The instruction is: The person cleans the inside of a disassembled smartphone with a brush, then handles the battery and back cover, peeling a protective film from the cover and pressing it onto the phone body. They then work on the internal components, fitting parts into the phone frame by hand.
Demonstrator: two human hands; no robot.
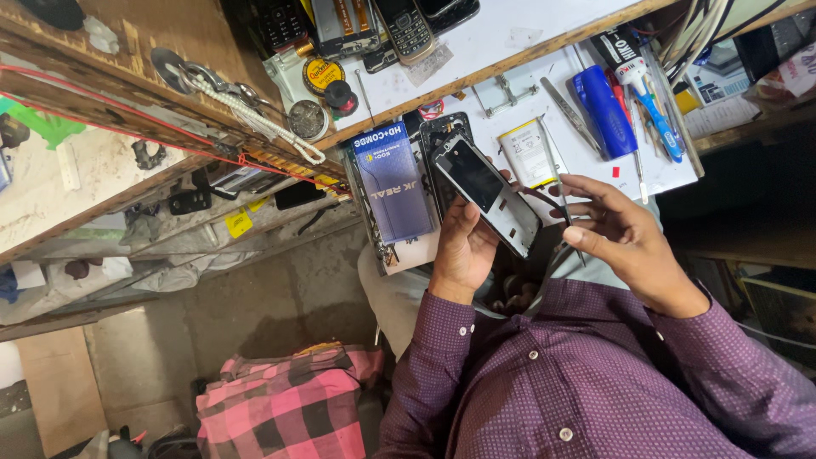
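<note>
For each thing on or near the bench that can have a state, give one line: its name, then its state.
Phone: held tilted in the left hand, screen dark.
Thin tool: pinched in the right hand, tip beside the phone.
Battery: out, lying flat on the white bench.
Blue box: closed, lying flat.

Phone [486, 194] in left hand [463, 246]
</note>
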